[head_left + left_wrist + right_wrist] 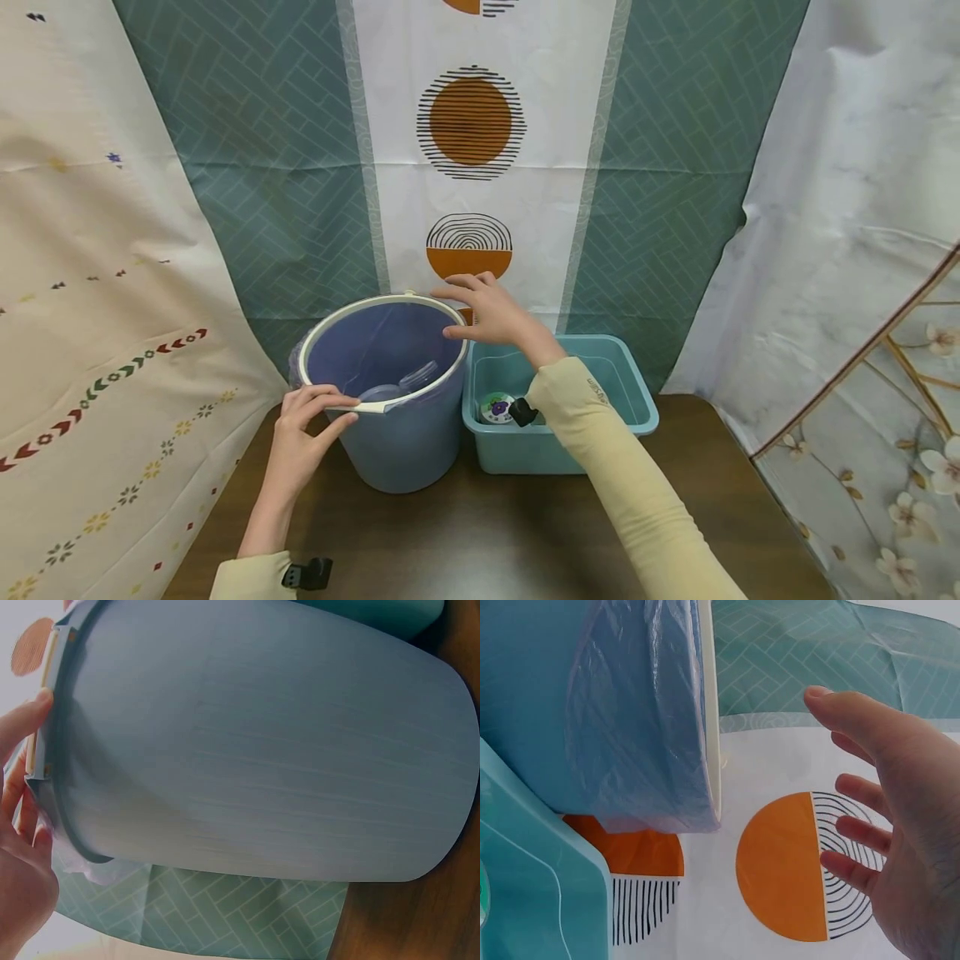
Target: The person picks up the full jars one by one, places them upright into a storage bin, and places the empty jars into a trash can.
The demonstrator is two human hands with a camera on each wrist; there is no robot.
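A blue-grey trash can (401, 450) stands upright on the table, a cream ring (306, 354) around its mouth. A thin translucent plastic bag (641, 727) lines it and folds down over the outside. Clear plastic items (418, 377) lie inside; their kind is hard to tell. My left hand (294, 442) pinches the front-left rim, its thumb (43, 701) on the near side of the edge in the left wrist view. By the rim's back right, my right hand (491, 317) hovers with spread, slightly bent fingers, holding nothing and apart from the bag in the right wrist view.
To the right of the can, close against it, sits a teal rectangular basin (525, 454) with a round white-and-green item (497, 408) in it. Both stand on a dark wooden table (465, 542). Patterned cloth (300, 167) hangs behind and at the sides.
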